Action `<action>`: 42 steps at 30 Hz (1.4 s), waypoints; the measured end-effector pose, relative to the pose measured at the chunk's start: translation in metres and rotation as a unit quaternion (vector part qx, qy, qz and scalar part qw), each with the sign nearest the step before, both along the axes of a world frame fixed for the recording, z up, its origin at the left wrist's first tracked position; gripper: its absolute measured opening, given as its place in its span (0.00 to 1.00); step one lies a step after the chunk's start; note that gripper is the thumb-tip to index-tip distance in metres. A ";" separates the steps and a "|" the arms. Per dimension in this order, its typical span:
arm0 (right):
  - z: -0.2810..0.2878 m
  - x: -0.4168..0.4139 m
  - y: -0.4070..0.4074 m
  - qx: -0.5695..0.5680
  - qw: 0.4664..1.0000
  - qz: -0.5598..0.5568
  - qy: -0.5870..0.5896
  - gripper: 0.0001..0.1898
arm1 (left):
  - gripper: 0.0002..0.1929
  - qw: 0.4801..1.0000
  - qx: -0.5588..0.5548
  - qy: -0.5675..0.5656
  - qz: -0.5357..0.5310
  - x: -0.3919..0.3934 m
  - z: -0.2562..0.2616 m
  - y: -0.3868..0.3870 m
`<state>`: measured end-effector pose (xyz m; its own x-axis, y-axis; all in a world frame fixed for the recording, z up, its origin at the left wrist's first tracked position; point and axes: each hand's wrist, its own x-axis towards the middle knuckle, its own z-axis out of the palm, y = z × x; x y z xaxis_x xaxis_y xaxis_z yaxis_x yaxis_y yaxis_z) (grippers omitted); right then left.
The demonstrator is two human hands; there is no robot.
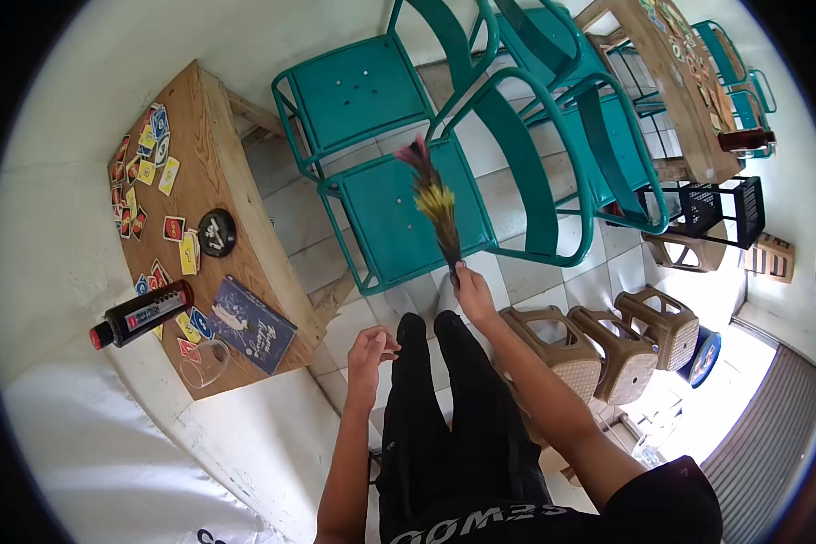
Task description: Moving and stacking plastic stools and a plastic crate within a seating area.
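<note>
My right hand (474, 294) is closed around the handle of a feather duster (436, 200), whose brown, yellow and pink feathers point away from me over the seat of a green metal chair (411, 217). Whether the feathers touch the seat I cannot tell. Free of any object, my left hand (370, 353) hangs between my legs and the wooden table, its fingers loosely curled and partly apart.
On the wooden table (238, 183) at left lie scattered cards (169, 175), an ashtray (216, 232), a dark bottle (143, 314), a book (253, 326) and a clear glass (205, 364). More green chairs stand ahead; brown plastic stools (557, 347) are at right.
</note>
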<state>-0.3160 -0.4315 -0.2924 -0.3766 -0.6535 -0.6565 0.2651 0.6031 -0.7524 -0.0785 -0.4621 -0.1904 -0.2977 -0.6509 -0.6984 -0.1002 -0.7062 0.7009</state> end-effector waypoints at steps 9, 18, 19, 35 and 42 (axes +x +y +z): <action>0.155 -0.010 0.045 0.000 0.994 0.004 -0.106 0.21 | 0.14 0.998 -0.041 0.046 -0.005 -0.006 0.073 -0.006; 0.241 0.000 0.056 -0.060 0.995 0.002 -0.080 0.20 | 0.14 0.994 -0.067 0.077 -0.030 0.005 0.120 -0.008; 0.247 0.002 0.055 -0.072 0.995 0.007 -0.071 0.20 | 0.13 0.993 -0.079 0.079 -0.026 0.006 0.125 -0.010; 0.280 0.028 0.067 -0.131 0.990 -0.001 0.056 0.21 | 0.10 0.975 -0.139 0.165 -0.048 0.015 0.154 -0.059; 0.279 0.014 0.092 -0.140 0.985 -0.042 0.088 0.21 | 0.12 0.966 -0.164 0.165 -0.107 -0.007 0.160 -0.058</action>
<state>-0.3023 -0.3391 -0.0132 -0.5289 -0.7612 -0.3752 0.1553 0.3478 -0.9246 -0.0858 -0.5202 -0.0304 -0.6223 -0.7197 -0.3080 0.0482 -0.4279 0.9025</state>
